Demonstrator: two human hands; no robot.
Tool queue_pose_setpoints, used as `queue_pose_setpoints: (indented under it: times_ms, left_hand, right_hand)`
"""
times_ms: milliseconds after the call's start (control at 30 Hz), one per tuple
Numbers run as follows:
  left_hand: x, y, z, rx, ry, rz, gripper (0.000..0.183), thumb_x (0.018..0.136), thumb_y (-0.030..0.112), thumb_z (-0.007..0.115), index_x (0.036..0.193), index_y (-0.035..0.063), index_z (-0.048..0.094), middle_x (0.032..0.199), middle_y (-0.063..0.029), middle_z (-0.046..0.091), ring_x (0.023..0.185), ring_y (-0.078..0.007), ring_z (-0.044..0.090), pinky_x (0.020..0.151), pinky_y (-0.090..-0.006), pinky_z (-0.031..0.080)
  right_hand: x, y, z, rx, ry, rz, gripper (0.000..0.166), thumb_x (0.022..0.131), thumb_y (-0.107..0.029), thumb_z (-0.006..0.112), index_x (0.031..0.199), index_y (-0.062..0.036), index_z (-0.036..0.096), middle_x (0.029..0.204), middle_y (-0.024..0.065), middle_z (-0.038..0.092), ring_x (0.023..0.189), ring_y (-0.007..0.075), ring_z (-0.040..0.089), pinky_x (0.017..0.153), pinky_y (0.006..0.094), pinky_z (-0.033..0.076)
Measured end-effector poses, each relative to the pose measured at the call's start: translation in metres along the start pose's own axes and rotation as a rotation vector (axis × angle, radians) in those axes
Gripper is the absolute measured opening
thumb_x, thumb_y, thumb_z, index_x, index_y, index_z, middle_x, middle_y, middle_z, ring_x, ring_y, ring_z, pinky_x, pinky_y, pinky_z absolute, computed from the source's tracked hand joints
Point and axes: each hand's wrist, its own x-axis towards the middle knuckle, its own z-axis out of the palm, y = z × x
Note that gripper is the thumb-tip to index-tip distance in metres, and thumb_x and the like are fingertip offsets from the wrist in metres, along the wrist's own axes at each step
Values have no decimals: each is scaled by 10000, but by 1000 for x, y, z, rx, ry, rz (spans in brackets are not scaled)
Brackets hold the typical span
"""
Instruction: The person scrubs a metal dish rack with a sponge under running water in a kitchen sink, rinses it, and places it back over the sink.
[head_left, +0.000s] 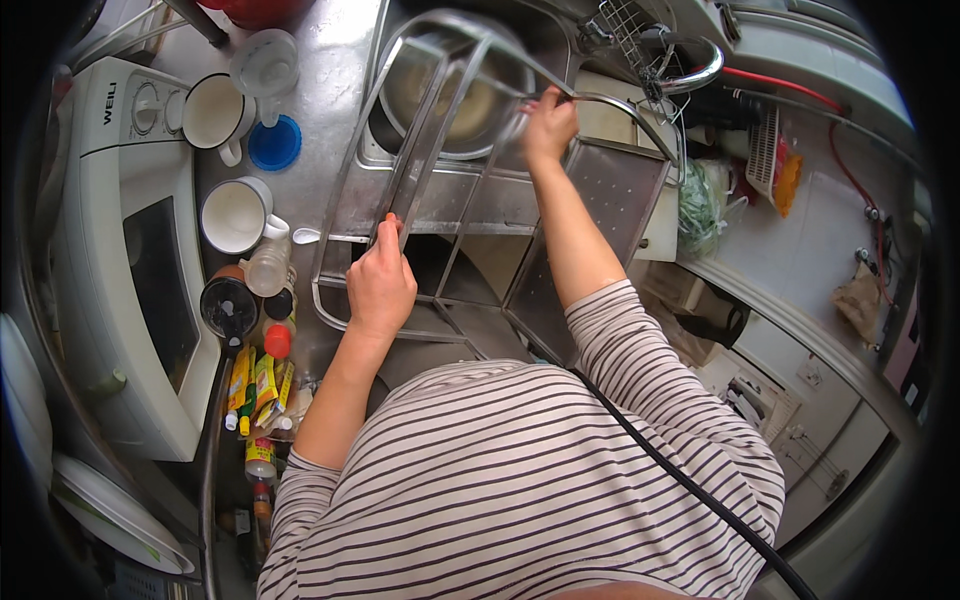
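Observation:
A stainless-steel rack frame (469, 191) with thin bars is held tilted over the sink (364, 154) and the counter edge. My left hand (382, 281) grips one of its bars on the near left side. At the far right part of the frame, my right hand (551, 127) is closed at the tubular rim, its fingers blurred. A perforated metal panel (607, 199) stands to the right, behind my right forearm, and looks like part of the rack. Through the bars shows a round metal basin (517, 60) in the sink, with cloudy liquid in it.
Left of the sink stand white mugs (234, 214), a clear plastic cup (264, 64), a blue lid (274, 142) and a white spoon (307, 236). A microwave (142, 262) borders condiment bottles (277, 341). The faucet (694, 75) and bagged greens (699, 206) are at right.

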Motion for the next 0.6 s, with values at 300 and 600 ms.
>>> queue_pose_setpoints:
  times_ms: [300, 600]
  left_hand:
    - [5, 1, 4, 49, -8, -19, 333, 834, -10, 521, 1159, -3, 447, 1021, -211, 674, 808, -408, 658, 677, -500, 540]
    - [6, -1, 9, 14, 61, -4, 316, 833, -4, 524, 1139, 17, 449, 976, -215, 678, 777, -436, 645, 657, -527, 520]
  right_hand:
    - [-23, -6, -71, -509, -125, -439, 264, 920, -201, 611, 1130, -46, 648, 832, 152, 635, 690, 319, 619, 654, 394, 489]
    - [80, -135, -88, -743, -349, -1130, 107, 747, -100, 661, 846, -126, 628, 725, 27, 647, 784, 222, 610, 655, 359, 491]
